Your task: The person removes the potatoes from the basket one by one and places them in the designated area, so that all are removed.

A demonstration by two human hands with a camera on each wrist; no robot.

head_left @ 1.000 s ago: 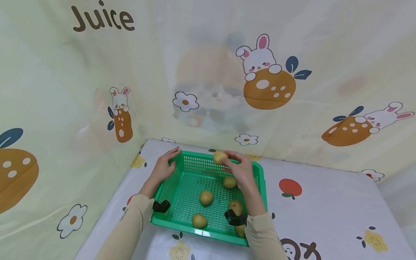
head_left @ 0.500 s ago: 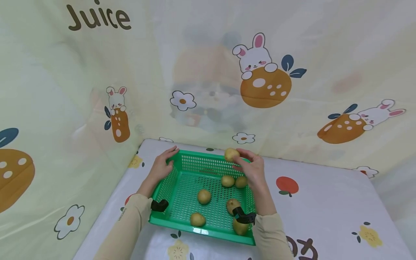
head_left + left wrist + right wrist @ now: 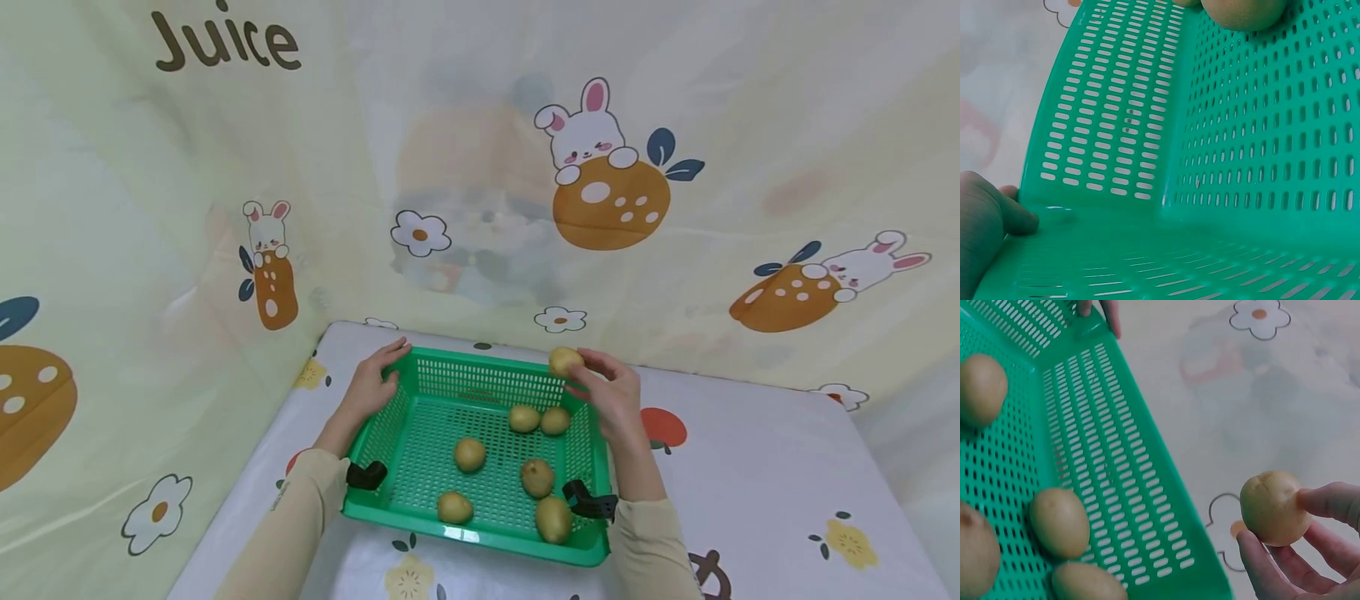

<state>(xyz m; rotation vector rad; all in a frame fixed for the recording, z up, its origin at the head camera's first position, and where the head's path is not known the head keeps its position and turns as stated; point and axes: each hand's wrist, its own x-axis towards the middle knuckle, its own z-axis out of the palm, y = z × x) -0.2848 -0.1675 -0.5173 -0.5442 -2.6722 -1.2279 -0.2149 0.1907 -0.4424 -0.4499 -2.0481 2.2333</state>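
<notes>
My right hand (image 3: 617,396) pinches a potato (image 3: 565,362) between thumb and fingertips, above the back right corner of a green plastic basket (image 3: 480,543). In the right wrist view the held potato (image 3: 1274,507) appears outside the basket rim. My left hand (image 3: 371,385) holds the basket at its back left corner. The left wrist view has the thumb (image 3: 1017,215) on the inner side of the rim, with the fingers mostly hidden beyond it. Several more potatoes lie on the basket floor, among them one in the middle (image 3: 469,454) and a large one at the front right (image 3: 553,519).
The basket stands on a table with a white printed cloth (image 3: 750,475). A pale printed curtain (image 3: 480,167) hangs close behind the basket, and another stretch (image 3: 112,250) runs along the left. The cloth extends to the right of the basket.
My right hand has moved right with the potato, from over the basket's back wall to its back right corner. Potatoes its arm covered now show. The left hand stays on the rim.
</notes>
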